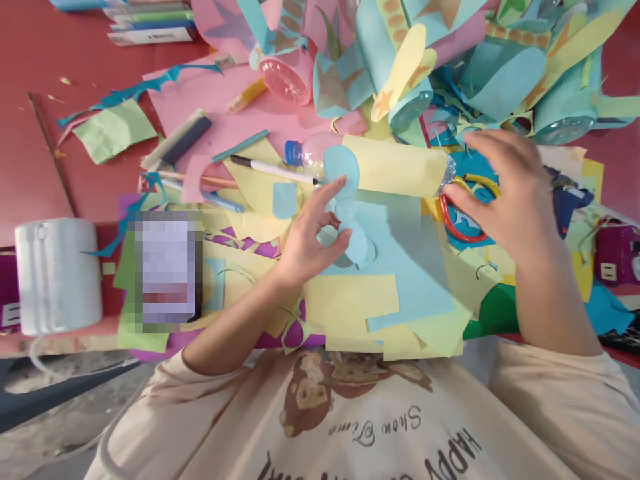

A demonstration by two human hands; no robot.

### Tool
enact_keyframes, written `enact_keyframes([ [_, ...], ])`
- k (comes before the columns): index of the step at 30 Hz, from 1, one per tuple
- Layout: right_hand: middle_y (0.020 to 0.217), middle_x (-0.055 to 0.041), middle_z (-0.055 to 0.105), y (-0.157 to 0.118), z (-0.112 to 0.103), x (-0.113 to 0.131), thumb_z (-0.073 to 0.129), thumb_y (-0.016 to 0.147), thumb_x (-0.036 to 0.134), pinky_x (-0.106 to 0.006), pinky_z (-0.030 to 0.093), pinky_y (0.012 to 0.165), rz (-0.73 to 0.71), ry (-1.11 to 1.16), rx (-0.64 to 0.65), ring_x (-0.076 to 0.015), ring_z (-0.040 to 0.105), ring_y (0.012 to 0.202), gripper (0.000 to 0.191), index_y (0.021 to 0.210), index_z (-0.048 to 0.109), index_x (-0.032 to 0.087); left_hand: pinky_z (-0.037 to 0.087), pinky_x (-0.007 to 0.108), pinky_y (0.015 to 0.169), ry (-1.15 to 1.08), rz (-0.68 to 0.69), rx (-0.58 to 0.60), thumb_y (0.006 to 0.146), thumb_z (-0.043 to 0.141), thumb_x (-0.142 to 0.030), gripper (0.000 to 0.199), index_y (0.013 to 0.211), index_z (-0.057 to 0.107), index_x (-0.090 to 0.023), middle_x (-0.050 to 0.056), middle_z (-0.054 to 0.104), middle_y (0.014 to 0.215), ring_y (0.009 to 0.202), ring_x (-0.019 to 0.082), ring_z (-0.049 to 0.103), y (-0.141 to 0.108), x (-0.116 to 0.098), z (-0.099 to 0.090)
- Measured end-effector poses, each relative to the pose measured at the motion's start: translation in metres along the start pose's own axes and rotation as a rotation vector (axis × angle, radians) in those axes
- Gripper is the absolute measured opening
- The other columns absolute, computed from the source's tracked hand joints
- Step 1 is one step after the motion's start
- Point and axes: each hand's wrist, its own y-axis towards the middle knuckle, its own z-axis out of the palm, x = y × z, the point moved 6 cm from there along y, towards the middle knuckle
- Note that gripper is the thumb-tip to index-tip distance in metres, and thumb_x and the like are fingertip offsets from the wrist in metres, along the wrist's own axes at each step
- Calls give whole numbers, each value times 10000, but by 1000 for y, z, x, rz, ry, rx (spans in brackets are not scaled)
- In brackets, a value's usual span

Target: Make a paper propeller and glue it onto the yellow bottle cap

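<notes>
A clear plastic bottle with a blue cap [293, 153] lies on its side, wrapped in pale yellow paper [395, 163]. Against its near side is a light blue paper oval [342, 167], with my left hand [315, 233] at its lower edge, index finger stretched out and thumb apart. More blue paper ovals [357, 244] lie just beside that thumb. My right hand [515, 183] is by the bottle's base, thumb and fingers spread; whether the thumb touches the base I cannot tell. Red-and-yellow-handled scissors [463, 230] lie beneath this hand.
Several paper-covered bottles [410, 110] with cut-out shapes crowd the far side. A black-and-white marker [275, 168] lies left of the bottle. Paper sheets [350, 293] and scraps cover the near table. At left are a blurred-out phone [165, 270] and a white cylindrical object [59, 277].
</notes>
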Motion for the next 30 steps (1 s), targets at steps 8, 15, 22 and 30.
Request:
enact_keyframes([
  [8, 1295, -158, 596, 38, 56, 21, 699, 817, 328, -518, 400, 1058, -24, -129, 305, -342, 518, 1257, 677, 1405, 404, 170, 584, 276, 724, 36, -1, -25, 861, 553, -181, 662, 1456, 325, -363, 61, 429, 1499, 1098, 200, 618, 3, 4, -6],
  [15, 1173, -197, 675, -10, -21, 1, 706, 789, 389, -462, 530, 948, -9, -319, 11, -346, 639, 1097, 639, 1327, 519, 101, 597, 295, 713, -10, 5, -6, 864, 541, -181, 658, 1456, 329, -375, 44, 464, 1464, 1057, 207, 633, 2, -2, -5],
  [22, 1117, -153, 708, -79, -41, -6, 767, 745, 295, -450, 566, 929, -97, -257, 15, -327, 686, 1030, 765, 1431, 431, 250, 594, 303, 715, -11, -26, 30, 825, 546, -111, 722, 1467, 337, -370, 58, 476, 1454, 795, 122, 644, -2, -4, -1],
  [30, 1194, -119, 694, -106, -25, -17, 740, 765, 270, -451, 557, 929, -102, -202, 135, -308, 674, 1082, 905, 1512, 238, 366, 580, 258, 715, 54, 60, 58, 808, 544, -83, 748, 1478, 340, -346, 71, 524, 1420, 735, 83, 605, -5, -9, 6],
])
